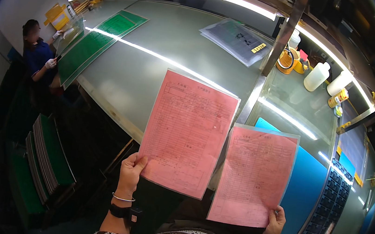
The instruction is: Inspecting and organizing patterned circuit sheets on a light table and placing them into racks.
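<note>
Head view: the left hand (131, 172) is closed in a pinch on the lower left corner of a pink form in a clear sleeve (189, 132), thumb on the front face and the other fingers hidden behind the sheet; a bangle and a dark wristband sit on that wrist; the right hand (274, 225) is likewise clamped on the lower right corner of a second pink form in a clear sleeve (254, 175), thumb and fingertips showing at the sheet's edge; the two hands are well apart, each sheet held upright and tilted slightly, side by side above the near edge of the grey-green bench (157, 57); just beside the right-hand form lies a blue sheet (306, 187), partly covered by it, and next to that a black keyboard-like panel (329, 204). Containers at the far right of the bench: two white plastic bottles (316, 76), contents not discernible, a small yellow-labelled jar (338, 97), and a roll of tape (287, 60). A stack of sleeved papers (237, 39) lies at the far end; green boards (98, 43) lie at the far left, where another person (38, 54) in white gloves handles one.
</note>
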Demonstrator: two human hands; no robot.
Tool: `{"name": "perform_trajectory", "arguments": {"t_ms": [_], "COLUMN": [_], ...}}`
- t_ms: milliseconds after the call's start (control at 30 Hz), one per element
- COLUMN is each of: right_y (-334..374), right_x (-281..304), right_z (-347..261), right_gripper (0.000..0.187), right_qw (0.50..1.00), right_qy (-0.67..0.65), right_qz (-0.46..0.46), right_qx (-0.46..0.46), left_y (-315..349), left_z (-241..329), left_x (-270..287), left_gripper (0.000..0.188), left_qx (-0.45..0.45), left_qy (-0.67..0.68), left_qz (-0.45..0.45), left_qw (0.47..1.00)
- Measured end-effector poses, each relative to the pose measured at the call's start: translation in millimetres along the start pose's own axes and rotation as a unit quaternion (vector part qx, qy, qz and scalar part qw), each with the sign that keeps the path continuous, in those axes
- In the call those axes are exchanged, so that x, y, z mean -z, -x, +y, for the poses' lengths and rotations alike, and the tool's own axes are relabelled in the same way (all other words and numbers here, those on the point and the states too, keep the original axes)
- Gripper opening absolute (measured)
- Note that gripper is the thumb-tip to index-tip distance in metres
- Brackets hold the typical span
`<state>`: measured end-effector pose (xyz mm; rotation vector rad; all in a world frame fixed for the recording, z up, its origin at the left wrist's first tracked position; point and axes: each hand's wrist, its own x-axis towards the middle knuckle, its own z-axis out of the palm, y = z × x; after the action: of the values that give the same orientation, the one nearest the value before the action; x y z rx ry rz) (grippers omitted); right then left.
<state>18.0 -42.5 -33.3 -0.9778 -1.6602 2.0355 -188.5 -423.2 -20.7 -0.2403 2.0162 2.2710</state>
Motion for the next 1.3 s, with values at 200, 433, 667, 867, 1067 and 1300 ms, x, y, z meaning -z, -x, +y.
{"name": "perform_trajectory", "arguments": {"t_ms": [200, 433, 667, 867, 1067, 1300], "right_y": [3.1, -0.6, 3.1, 1.5, 2.0, -1.0], "right_x": [-1.0, -8.3, -3.3, -2.3, -2.9, -26.7], "right_z": [-1.8, -2.8, -0.5, 3.0, 3.9, -1.1], "right_gripper": [0.015, 0.016, 0.016, 0.015, 0.016, 0.018], "right_qw": [1.0, 1.0, 1.0, 0.999, 0.999, 0.995], "right_qy": [-0.005, -0.015, -0.018, -0.037, -0.041, -0.091], "right_qz": [0.023, 0.015, 0.012, 0.01, 0.011, -0.016], "right_qx": [-0.01, -0.007, 0.004, -0.005, 0.0, -0.04], "left_y": [-4.4, -3.4, -4.5, -4.0, -6.8, -17.4], "left_z": [-6.1, -2.5, -2.3, -4.7, -1.9, 0.1], "left_x": [-0.8, 2.3, -1.2, 1.2, 3.9, 29.1], "left_gripper": [0.015, 0.017, 0.017, 0.018, 0.015, 0.011], "left_qx": [0.009, 0.001, -0.007, -0.014, -0.009, -0.007], "left_qy": [0.0, -0.02, -0.017, -0.012, 0.041, 0.095], "left_qz": [-0.008, 0.015, 0.004, 0.007, 0.001, 0.051], "left_qw": [1.0, 1.0, 1.0, 1.0, 0.999, 0.994]}}
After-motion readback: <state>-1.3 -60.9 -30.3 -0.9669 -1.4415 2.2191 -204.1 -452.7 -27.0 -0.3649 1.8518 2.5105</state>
